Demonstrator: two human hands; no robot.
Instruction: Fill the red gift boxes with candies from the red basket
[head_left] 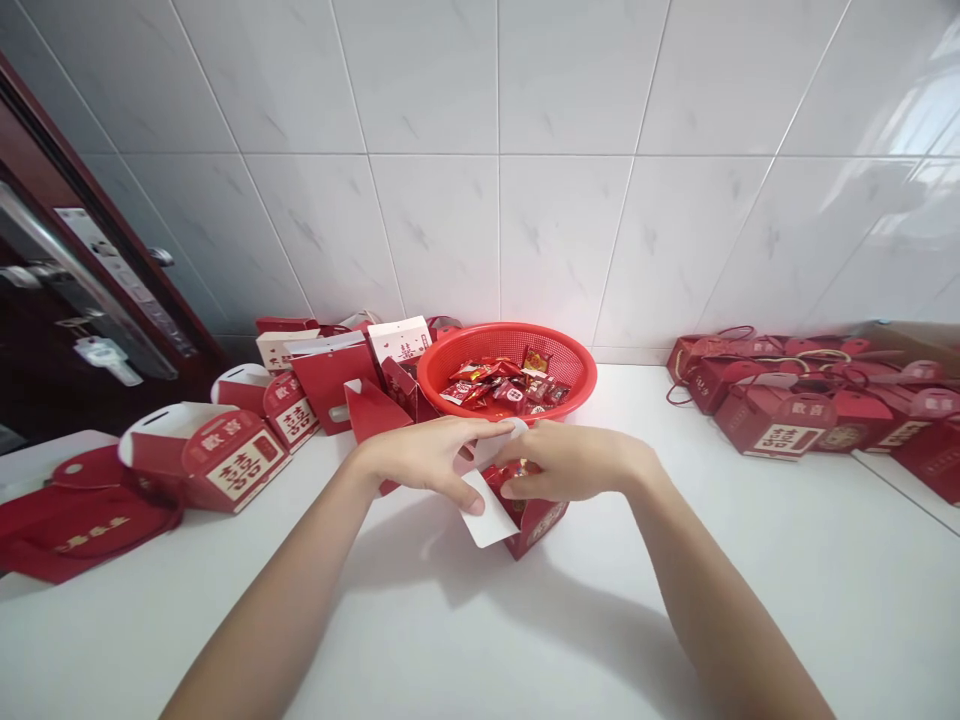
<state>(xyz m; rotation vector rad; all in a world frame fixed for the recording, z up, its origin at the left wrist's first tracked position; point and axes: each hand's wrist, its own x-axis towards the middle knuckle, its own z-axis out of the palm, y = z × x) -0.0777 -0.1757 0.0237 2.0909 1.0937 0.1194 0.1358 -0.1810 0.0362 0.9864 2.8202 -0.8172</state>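
Note:
A small red gift box point(536, 522) stands with its top open on the white table, in front of a red plastic basket point(585, 385) of wrapped candies point(510, 392). My left hand point(427, 455) grips the box's white-lined flap point(491, 520), thumb on its inner face. At the opening, my right hand point(562, 462) has its fingers curled over red wrapped pieces inside the box. Whether its fingertips hold any piece is hidden.
Open red boxes point(225, 455) and a red bag point(97, 520) stand at the left. Closed red boxes with cords point(780, 420) crowd the right. Behind the white table point(420, 640) rises a tiled wall point(562, 240); a dark door point(97, 250) is far left.

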